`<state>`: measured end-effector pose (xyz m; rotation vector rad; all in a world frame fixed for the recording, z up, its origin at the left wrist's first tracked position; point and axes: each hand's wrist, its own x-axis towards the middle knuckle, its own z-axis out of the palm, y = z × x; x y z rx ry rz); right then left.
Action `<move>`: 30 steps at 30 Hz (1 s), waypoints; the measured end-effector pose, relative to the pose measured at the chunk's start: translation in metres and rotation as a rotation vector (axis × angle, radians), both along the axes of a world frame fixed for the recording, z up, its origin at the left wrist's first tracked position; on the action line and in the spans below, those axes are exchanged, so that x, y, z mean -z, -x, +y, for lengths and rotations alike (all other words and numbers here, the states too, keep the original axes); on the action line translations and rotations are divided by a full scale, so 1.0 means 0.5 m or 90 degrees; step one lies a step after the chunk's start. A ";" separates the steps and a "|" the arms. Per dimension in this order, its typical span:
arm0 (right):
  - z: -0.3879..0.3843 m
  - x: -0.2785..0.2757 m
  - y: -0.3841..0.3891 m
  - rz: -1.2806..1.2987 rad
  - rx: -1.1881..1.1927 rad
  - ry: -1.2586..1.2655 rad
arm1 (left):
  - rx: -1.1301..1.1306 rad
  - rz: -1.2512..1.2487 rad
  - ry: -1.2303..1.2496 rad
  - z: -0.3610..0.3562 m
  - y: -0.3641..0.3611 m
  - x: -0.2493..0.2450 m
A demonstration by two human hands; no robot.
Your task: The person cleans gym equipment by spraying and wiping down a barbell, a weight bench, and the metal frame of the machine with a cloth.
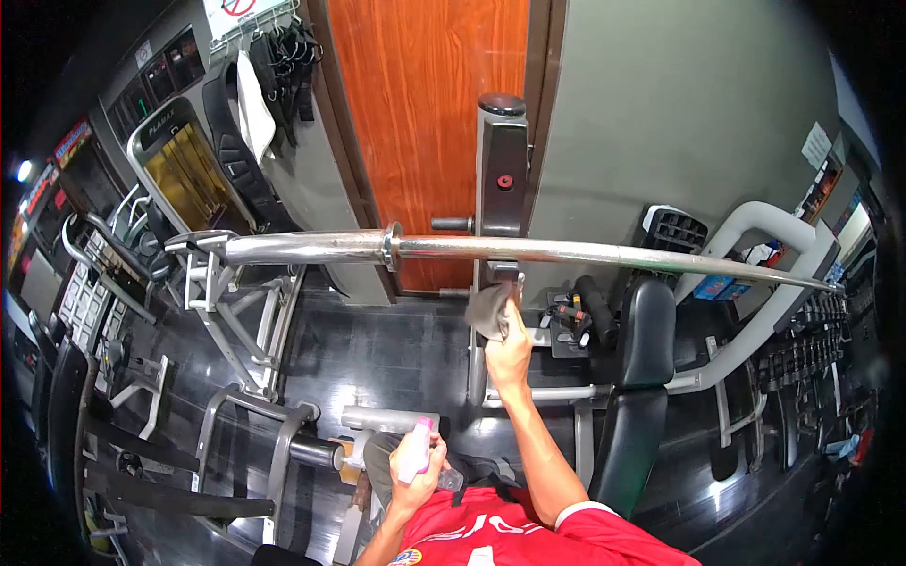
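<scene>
My left hand (pixel 417 470), low in front of the red shirt, is closed around a spray bottle (pixel 413 455) with a pink and white trigger head. Part of its clear body shows below the fingers. My right hand (pixel 511 354) reaches forward, gripping a grey cloth (pixel 489 313). The cloth is just below a long metal barbell (pixel 566 250), near the hook of a black upright post (pixel 503 179). The barbell spans the view from left to right, with its thick sleeve at the left.
A black padded bench (pixel 634 406) stands right of my arm. Metal machine frames (pixel 255 415) are at the left. Behind the post are an orange wooden door (pixel 425 113) and a grey wall (pixel 642 123). A dumbbell rack (pixel 802 349) stands far right.
</scene>
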<state>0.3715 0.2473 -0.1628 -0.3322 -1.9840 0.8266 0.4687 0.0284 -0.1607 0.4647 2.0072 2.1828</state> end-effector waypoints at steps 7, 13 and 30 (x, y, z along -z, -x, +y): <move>-0.038 -0.074 -0.005 0.151 -0.018 0.272 | -0.006 -0.013 -0.008 0.004 -0.001 0.001; -0.065 0.001 0.057 -0.036 0.014 -0.092 | -0.011 -0.008 0.018 0.009 0.006 -0.007; 0.116 -0.102 -0.078 -0.148 -0.114 0.437 | -0.070 -0.035 0.004 -0.032 0.016 0.002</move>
